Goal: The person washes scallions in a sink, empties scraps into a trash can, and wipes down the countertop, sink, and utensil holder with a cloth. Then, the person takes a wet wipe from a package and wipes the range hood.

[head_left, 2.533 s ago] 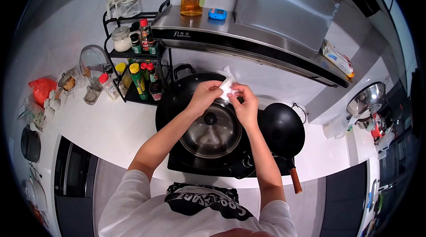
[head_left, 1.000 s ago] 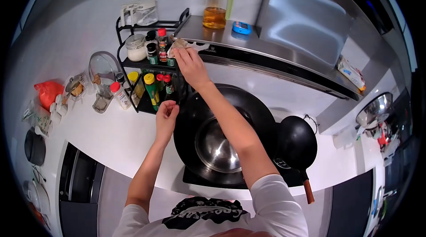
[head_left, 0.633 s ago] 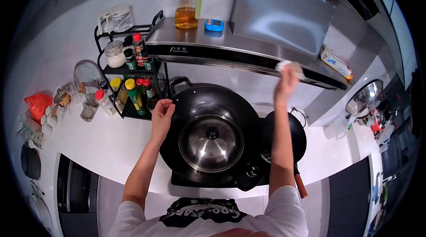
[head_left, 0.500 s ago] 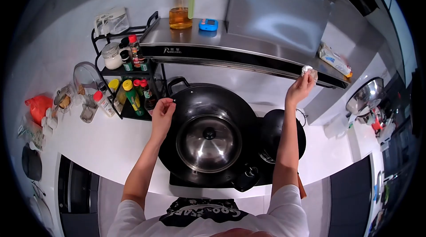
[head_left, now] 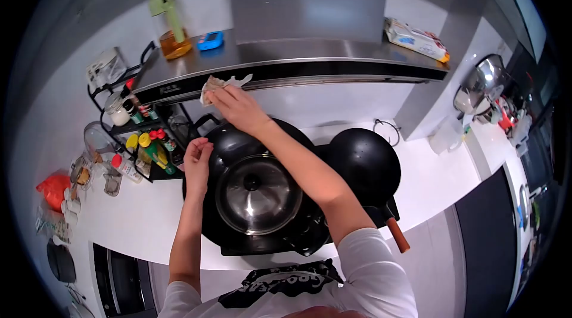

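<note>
My right hand [head_left: 239, 107] is closed on a crumpled, stained wipe [head_left: 211, 87]. It presses the wipe against the black front strip of the range hood [head_left: 333, 69], near the left end. My left hand [head_left: 196, 157] hovers by the left rim of a large black wok [head_left: 229, 139], its thumb and fingertips pinched together; whatever they hold, if anything, is hidden. A domed steel lid with a black knob [head_left: 252, 182] sits in the wok, below both hands.
On the hood's ledge stand an oil bottle [head_left: 174, 44], a blue timer [head_left: 210, 40] and a wipes packet [head_left: 417, 40]. A black rack [head_left: 106, 117] with seasoning bottles is at left. A smaller black pan [head_left: 364, 166] with a wooden handle [head_left: 397, 234] sits right of the wok.
My right hand has swept left along the hood front with the wipe, from its right end to near its left end. The view has shifted; my left hand stays pinched by the wok.
</note>
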The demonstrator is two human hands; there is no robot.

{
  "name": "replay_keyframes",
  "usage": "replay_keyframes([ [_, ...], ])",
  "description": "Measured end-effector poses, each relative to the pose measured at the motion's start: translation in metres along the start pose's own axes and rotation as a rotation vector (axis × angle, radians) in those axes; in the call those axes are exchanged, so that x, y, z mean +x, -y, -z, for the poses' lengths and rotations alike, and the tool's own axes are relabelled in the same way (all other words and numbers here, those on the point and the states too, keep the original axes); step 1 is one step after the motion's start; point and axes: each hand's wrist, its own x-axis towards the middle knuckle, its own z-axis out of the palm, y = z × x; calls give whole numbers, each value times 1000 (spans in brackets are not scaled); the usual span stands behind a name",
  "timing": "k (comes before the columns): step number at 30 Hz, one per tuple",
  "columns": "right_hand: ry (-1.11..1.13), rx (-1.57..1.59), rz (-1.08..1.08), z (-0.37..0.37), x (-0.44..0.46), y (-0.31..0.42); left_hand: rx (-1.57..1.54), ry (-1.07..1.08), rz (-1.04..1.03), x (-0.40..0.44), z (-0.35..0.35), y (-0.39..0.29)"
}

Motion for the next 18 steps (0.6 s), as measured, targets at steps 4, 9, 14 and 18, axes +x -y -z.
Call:
replay_keyframes([
  [4, -7, 105, -335, 107, -61, -63, 13, 35, 6, -2, -29, 3],
  [9, -278, -473, -502, 246, -192, -175, -18, 31, 53, 3, -70, 8],
  [14, -707, -764, -807, 349, -243, -260, 27, 14, 53, 0, -99, 12],
  [18, -792, -849, -684, 328, -219, -253, 25, -6, 45, -6, -113, 14],
])
